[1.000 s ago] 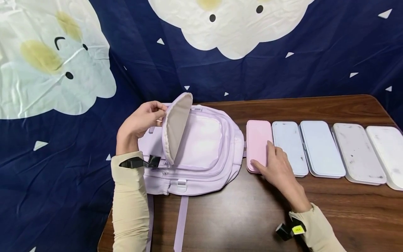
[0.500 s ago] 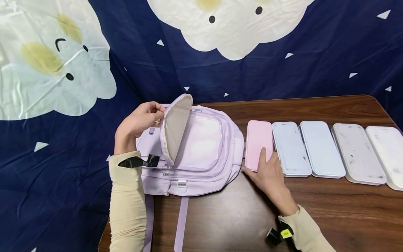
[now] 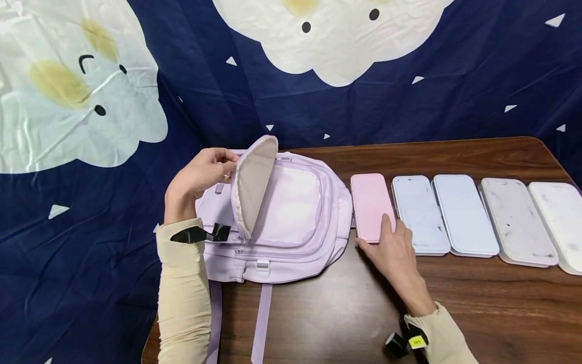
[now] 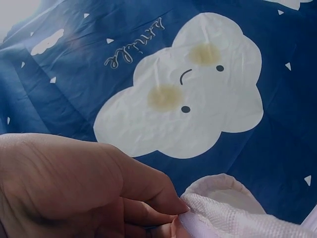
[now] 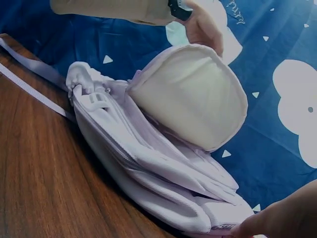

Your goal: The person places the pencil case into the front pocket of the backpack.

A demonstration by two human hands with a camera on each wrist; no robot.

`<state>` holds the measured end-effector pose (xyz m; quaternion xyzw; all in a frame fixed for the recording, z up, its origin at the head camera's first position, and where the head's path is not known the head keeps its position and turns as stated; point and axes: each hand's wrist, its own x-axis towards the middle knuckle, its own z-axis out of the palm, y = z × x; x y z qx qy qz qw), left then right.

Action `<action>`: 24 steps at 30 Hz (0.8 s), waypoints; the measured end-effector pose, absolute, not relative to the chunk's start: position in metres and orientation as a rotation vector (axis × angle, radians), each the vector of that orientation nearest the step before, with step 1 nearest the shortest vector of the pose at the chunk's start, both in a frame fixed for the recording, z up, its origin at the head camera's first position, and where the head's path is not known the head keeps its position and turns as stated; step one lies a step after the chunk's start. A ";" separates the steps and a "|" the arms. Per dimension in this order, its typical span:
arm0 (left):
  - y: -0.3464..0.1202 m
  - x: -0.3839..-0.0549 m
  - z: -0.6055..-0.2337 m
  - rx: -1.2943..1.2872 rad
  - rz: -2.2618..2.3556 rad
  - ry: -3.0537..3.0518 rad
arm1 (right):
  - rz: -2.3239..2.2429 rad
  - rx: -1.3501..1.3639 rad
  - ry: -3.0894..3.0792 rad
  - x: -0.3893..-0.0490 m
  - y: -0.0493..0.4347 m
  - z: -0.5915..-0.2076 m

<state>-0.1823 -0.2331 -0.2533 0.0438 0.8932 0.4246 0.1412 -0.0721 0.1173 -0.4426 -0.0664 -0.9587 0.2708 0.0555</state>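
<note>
A lilac backpack [image 3: 293, 202] lies on the wooden table, its front pocket flap [image 3: 255, 184] raised to show a pale lining. At the flap's edge, my left hand [image 3: 200, 174] pinches the fabric between thumb and fingers, as the left wrist view also shows. Right of the backpack is a pink pencil case [image 3: 370, 202]. My right hand [image 3: 393, 250] grips its near end, thumb at the near left corner and fingers along the right side. In the right wrist view only part of that hand [image 5: 282, 213] shows, at the lower right.
Several more pencil cases stand in a row on the right: two pale blue [image 3: 419, 215], a grey one [image 3: 518, 220] and a white one [image 3: 559, 222]. Lilac straps [image 3: 261, 323] trail toward the table's front. A navy cloud-print cloth [image 3: 200, 65] hangs behind.
My right hand has slid down to the pink pencil case's near end. The case has shifted left and turned slightly, widening its gap from the blue one. The left hand keeps holding the flap.
</note>
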 end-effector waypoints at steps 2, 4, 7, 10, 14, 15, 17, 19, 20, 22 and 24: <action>-0.234 -0.182 -0.254 0.127 1.250 2.567 | 0.827 -0.178 -2.863 -0.072 0.119 -0.443; -0.234 -0.182 -0.256 0.124 1.279 2.554 | 0.820 -0.144 -2.809 -0.073 0.121 -0.443; -0.235 -0.182 -0.257 0.125 1.310 2.537 | 0.804 -0.088 -2.739 -0.075 0.126 -0.441; -0.235 -0.183 -0.258 0.132 1.312 2.534 | 0.810 -0.050 -2.698 -0.078 0.132 -0.440; -0.234 -0.183 -0.258 0.136 1.309 2.542 | 0.869 0.007 -2.649 -0.083 0.143 -0.436; -0.234 -0.183 -0.258 0.133 1.306 2.549 | 0.888 0.021 -2.635 -0.084 0.145 -0.435; -0.234 -0.182 -0.257 0.128 1.296 2.563 | 0.926 0.049 -2.602 -0.086 0.151 -0.433; -0.234 -0.182 -0.256 0.130 1.278 2.576 | 0.957 0.055 -2.576 -0.087 0.157 -0.431; -0.233 -0.182 -0.256 0.129 1.277 2.578 | 0.970 0.056 -2.565 -0.088 0.159 -0.430; -0.233 -0.182 -0.255 0.136 1.266 2.584 | 1.005 0.058 -2.541 -0.089 0.164 -0.428; -0.233 -0.182 -0.255 0.145 1.262 2.582 | 1.033 0.062 -2.522 -0.089 0.168 -0.426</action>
